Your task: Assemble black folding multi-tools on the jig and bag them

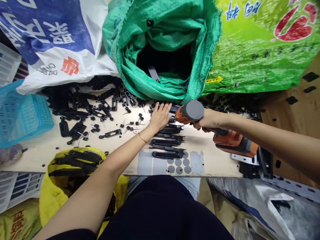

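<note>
My left hand [160, 116] lies flat with fingers spread on a black plastic part at the far side of the wooden board [212, 163]. My right hand [208, 120] grips the handle of an orange and grey cordless screwdriver [192, 112], whose nose points at the parts by my left hand; its battery end [235, 142] hangs toward me. Three long black plastic parts [167, 146] lie in a row on the board just below my left hand. Loose screws [131, 126] and more black parts [82, 113] are scattered to the left.
An open green woven sack [165, 50] stands behind the board, flanked by a white and blue sack [55, 40] and a bright green one [262, 46]. A blue plastic basket [22, 113] sits at left. A yellow bag [75, 166] holding black parts is below the board's near edge.
</note>
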A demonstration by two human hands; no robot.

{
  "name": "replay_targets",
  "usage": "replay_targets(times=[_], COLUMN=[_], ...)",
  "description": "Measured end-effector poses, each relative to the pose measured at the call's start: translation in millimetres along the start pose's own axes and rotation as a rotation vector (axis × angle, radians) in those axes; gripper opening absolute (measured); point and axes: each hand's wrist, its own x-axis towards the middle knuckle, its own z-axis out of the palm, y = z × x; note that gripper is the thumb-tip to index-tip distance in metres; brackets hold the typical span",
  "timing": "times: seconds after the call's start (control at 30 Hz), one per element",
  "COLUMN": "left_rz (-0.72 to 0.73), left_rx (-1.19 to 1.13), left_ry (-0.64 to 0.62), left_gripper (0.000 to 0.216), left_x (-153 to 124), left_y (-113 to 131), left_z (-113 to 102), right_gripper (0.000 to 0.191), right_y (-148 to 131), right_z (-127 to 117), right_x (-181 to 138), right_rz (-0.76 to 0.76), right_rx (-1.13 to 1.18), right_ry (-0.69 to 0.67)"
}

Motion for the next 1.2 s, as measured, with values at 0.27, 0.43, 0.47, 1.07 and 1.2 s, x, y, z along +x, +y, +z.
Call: replay_targets(times=[0.27,0.43,0.47,1.07,1.2], left_rz=[-0.012,-0.078,-0.080,0.004,0.001], left_rx=[-0.033,-0.054,-0.054,-0.008,-0.019], left_ry=[0.055,-0.026,-0.026,-0.025,-0.058], left_gripper=[0.059,0.053,0.053,0.052,0.052], left_x=[-37.7,-53.6,-53.3,-92.1,-94.2], left_y=[-8.7,-1.3,0.2,19.5,24.1], left_z=[-8.0,3.6,5.2,-5.0,6.0], right_gripper=[0.028,0.029,0.030,0.039,0.033], right_y=[31.4,36.5,35.0,50.3,48.0], right_z=[13.9,21.4,22.2,57.9,62.1], right_x=[-42.1,-35.8,-32.6,-87.0,-74.8], right_rz=[-0.037,-0.043,-0.057,-0.051,-0.047], right_rx=[0.187,0.122,0.103,0.158,-0.006], right_ry=[-0.031,-0.101,-0.115,-0.056,-0.084])
